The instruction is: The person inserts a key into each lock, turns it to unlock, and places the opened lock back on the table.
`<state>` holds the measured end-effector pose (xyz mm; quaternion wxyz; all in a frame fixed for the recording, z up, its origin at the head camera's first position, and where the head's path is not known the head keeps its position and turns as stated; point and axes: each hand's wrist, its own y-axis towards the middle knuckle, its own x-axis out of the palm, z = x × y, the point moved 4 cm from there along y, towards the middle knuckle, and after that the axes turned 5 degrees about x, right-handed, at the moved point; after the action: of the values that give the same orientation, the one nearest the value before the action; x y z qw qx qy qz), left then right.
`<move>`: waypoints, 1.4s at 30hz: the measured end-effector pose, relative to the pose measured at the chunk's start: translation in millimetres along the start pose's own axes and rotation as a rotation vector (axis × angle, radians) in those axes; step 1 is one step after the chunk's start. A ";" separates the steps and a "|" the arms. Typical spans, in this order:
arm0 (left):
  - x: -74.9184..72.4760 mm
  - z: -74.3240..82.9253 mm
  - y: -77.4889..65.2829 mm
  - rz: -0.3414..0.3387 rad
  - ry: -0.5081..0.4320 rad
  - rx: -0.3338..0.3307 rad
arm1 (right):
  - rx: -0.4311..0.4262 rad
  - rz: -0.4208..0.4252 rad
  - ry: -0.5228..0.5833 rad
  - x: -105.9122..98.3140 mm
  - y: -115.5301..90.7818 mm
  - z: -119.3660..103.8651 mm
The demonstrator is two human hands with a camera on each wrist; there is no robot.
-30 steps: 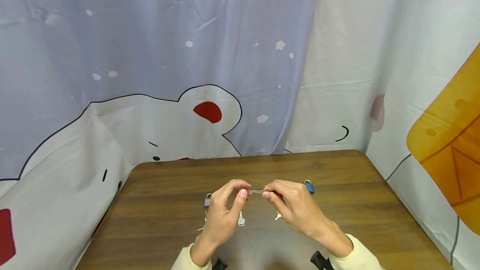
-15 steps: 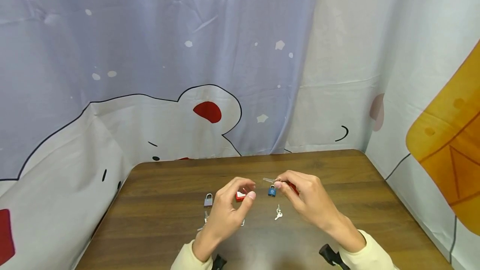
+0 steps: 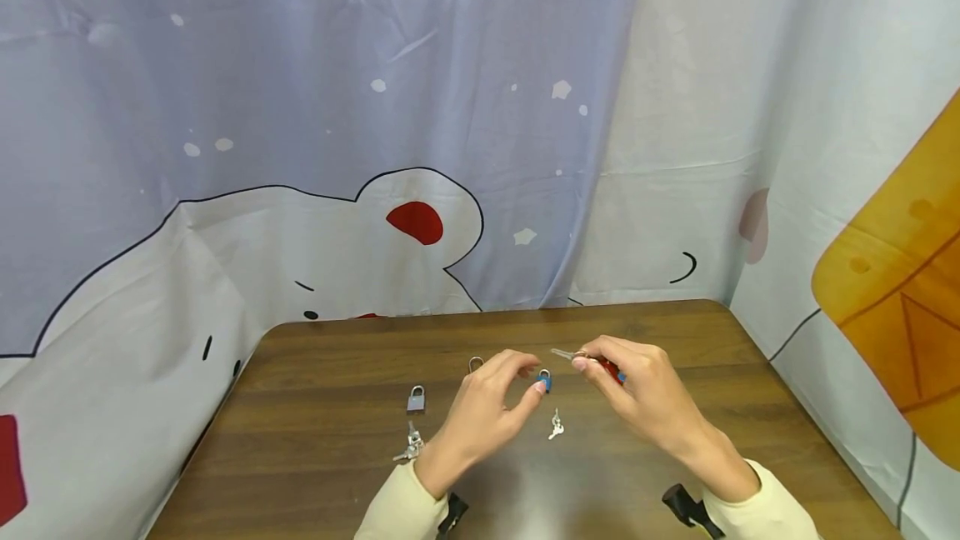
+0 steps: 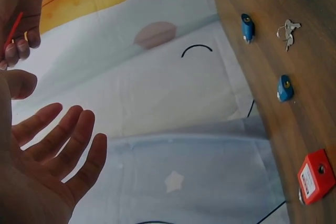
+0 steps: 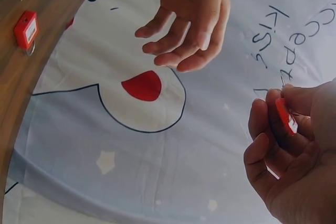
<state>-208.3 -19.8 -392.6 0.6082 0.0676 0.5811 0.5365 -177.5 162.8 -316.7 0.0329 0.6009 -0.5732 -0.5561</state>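
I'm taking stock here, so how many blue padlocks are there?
2, both on the table: one blue padlock nearer the red padlock, the other blue padlock farther from it. Others may be hidden.

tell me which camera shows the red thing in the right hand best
The right wrist view, where the red thing shows its white label in the right hand. The left wrist view shows it as a thin red strip; the head view, a small red patch at the hand.
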 end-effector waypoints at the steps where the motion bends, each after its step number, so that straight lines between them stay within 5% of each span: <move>1: 3.0 -0.7 0.9 -0.007 0.001 -0.005 | 0.001 0.000 -0.006 -0.9 -0.3 1.3; 14: 47.1 -3.7 19.2 -0.120 0.041 -0.002 | 0.018 0.010 -0.045 -10.5 -11.5 21.6; 27: 100.6 -4.1 39.1 -0.227 0.175 0.003 | 0.019 0.017 -0.036 -11.6 -13.3 25.0; 42: 161.1 -20.4 55.2 -0.318 0.166 -0.132 | 0.031 0.035 -0.024 -12.3 -15.1 24.1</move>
<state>-296.3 109.9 -462.3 0.6384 -0.1094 0.5962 0.4744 -181.3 191.3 -328.3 0.0266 0.5843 -0.5926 -0.5539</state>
